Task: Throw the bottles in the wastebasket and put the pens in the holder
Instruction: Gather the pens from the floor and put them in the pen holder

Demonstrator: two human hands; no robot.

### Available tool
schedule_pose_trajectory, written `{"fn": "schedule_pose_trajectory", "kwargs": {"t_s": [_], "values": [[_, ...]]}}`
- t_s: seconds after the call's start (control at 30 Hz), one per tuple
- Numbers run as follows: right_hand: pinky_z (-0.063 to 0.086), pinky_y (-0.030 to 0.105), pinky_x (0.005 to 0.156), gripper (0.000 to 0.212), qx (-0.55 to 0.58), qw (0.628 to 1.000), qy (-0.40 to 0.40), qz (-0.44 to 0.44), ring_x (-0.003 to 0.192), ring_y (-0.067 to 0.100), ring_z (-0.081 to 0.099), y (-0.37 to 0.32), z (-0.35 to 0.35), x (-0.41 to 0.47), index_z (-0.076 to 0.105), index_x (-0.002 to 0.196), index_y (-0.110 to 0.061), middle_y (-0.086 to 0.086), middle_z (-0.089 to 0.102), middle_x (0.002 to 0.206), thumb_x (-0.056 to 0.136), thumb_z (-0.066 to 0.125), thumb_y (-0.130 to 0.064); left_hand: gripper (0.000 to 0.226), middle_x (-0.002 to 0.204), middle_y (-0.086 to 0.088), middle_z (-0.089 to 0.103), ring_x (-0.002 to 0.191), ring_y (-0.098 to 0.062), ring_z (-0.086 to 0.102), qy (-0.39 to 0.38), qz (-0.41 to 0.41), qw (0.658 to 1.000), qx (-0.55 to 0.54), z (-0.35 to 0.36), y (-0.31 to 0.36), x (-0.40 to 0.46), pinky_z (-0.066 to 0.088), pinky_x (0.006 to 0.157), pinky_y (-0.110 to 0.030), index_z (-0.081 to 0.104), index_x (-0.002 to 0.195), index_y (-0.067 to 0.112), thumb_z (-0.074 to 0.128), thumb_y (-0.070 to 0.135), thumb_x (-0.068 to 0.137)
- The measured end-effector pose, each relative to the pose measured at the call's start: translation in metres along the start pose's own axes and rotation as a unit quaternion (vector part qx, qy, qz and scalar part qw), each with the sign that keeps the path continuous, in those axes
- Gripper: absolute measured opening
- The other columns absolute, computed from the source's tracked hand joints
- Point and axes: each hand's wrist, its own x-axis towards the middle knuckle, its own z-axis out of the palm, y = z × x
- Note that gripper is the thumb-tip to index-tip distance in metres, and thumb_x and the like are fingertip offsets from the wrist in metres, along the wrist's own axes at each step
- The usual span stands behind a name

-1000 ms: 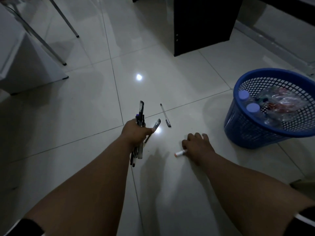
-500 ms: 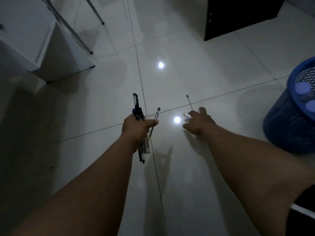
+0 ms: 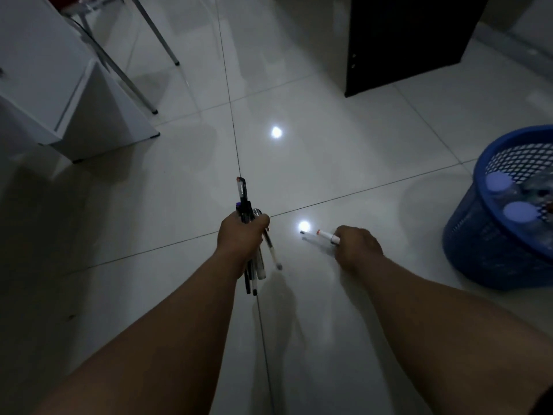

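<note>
Nearest, two bare forearms reaching forward over a glossy tiled floor [image 3: 344,163]. Left hand [image 3: 241,236] clenched round a bundle of pens [image 3: 250,235], gripped near mid-length, tips and caps poking out above the fist and below it; one slim pen [image 3: 271,248] slanting out of the bundle toward the lower right. Right hand [image 3: 357,247] curled, knuckles up, pinching a white marker [image 3: 326,236] with an orange-ringed end that points left; a second thin pen seemingly alongside, too blurred to be sure. Whether the marker's tip touches the floor: cannot tell.

Just beyond the marker, a bright spot of reflected light on the tile; another farther off near the middle of the floor. Grout lines crossing between the two hands.

At the floor's right edge, a blue mesh wastebasket [image 3: 490,250], cut off by the frame, with clear bottles [image 3: 508,202] inside, two pale caps facing up. No pen holder in view.

Farther back, at the left edge, a white cabinet [image 3: 59,85] and thin metal chair legs [image 3: 131,85] beside it. At the far edge toward the right, a dark cabinet panel [image 3: 410,40] standing on the floor. Room dim overall.
</note>
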Motion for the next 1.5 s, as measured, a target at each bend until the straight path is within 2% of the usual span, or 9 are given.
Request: {"fn": "schedule_pose_trajectory", "kwargs": {"t_s": [0.13,0.27,0.47,0.63,0.87,0.97,1.1,1.4,1.5], "values": [[0.057,0.033,0.083,0.016,0.001,0.988,-0.136,-0.074,0.095,0.026,0.071,-0.01,-0.046,0.003,0.075,0.1,-0.023,0.007,0.073,0.106,0.086,0.067,-0.017,0.003,0.082,-0.004,0.063,0.069,-0.017,0.067,-0.023,0.02,0.999,-0.015,0.019,0.014,-0.006,0.047,0.058,-0.026,0.06,0.095,0.014,0.061,0.015,0.093],[0.049,0.022,0.053,0.009,0.094,0.972,-0.194,-0.096,0.06,0.012,0.072,-0.028,-0.113,-0.009,0.078,0.08,-0.022,0.0,0.076,0.074,0.078,0.079,-0.014,0.016,0.096,-0.005,0.066,0.088,-0.023,0.071,-0.078,0.056,0.994,0.054,0.028,0.026,-0.013,0.052,0.065,-0.031,0.057,0.109,0.013,0.059,0.013,0.094],[0.045,0.025,0.055,0.024,0.285,0.955,-0.069,-0.051,0.057,0.006,0.062,-0.048,-0.202,-0.067,0.075,0.089,-0.016,0.0,0.074,0.077,0.069,0.087,-0.018,0.011,0.099,-0.014,0.062,0.083,-0.025,0.078,-0.21,-0.005,0.976,-0.049,0.025,0.07,-0.055,0.061,0.086,-0.047,0.054,0.107,0.006,0.054,0.009,0.096],[0.049,0.032,0.061,0.027,0.421,0.905,0.06,0.034,0.066,0.017,0.063,-0.093,-0.259,-0.124,0.069,0.092,-0.013,0.007,0.076,0.085,0.081,0.076,-0.036,0.009,0.093,-0.014,0.051,0.061,-0.022,0.063,-0.249,-0.091,0.949,-0.173,0.004,0.149,-0.124,0.051,0.059,-0.034,0.053,0.102,0.009,0.054,0.006,0.094],[0.058,0.044,0.08,0.034,0.517,0.841,0.076,0.137,0.081,0.021,0.067,-0.185,-0.397,-0.24,0.057,0.105,-0.021,0.001,0.069,0.096,0.089,0.058,-0.051,0.021,0.074,-0.012,0.063,0.057,-0.018,0.057,-0.225,-0.094,0.942,-0.231,-0.064,0.316,-0.239,0.048,0.053,-0.028,0.068,0.113,0.001,0.058,0.012,0.098],[0.054,0.037,0.087,0.027,0.514,0.836,0.106,0.158,0.089,0.016,0.064,-0.215,-0.47,-0.303,0.055,0.114,-0.019,0.004,0.066,0.106,0.097,0.054,-0.04,0.023,0.089,-0.015,0.075,0.072,-0.024,0.069,-0.265,-0.056,0.94,-0.209,-0.106,0.383,-0.299,0.055,0.065,-0.034,0.074,0.113,0.012,0.057,0.008,0.098],[0.054,0.048,0.093,0.024,0.541,0.813,0.13,0.171,0.097,0.02,0.066,-0.245,-0.564,-0.387,0.051,0.116,-0.025,0.001,0.066,0.104,0.1,0.046,-0.042,0.025,0.109,-0.014,0.077,0.106,-0.033,0.073,-0.302,-0.022,0.937,-0.171,-0.147,0.467,-0.37,0.058,0.093,-0.049,0.07,0.12,0.012,0.056,0.007,0.1],[0.054,0.046,0.089,0.017,0.589,0.72,0.315,0.19,0.088,0.02,0.066,-0.208,-0.735,-0.535,0.046,0.115,-0.023,0.001,0.064,0.093,0.104,0.042,-0.035,0.027,0.104,-0.006,0.078,0.099,-0.023,0.074,-0.41,0.213,0.887,-0.019,-0.132,0.616,-0.528,0.058,0.092,-0.054,0.068,0.121,0.016,0.06,0.016,0.095],[0.054,0.046,0.089,0.022,0.594,0.687,0.365,0.207,0.09,0.022,0.065,-0.161,-0.763,-0.583,0.046,0.121,-0.021,0.002,0.063,0.096,0.103,0.044,-0.032,0.032,0.107,-0.004,0.077,0.099,-0.015,0.073,-0.442,0.284,0.851,0.017,-0.1,0.632,-0.589,0.06,0.089,-0.037,0.064,0.126,0.015,0.061,0.007,0.095]]}}
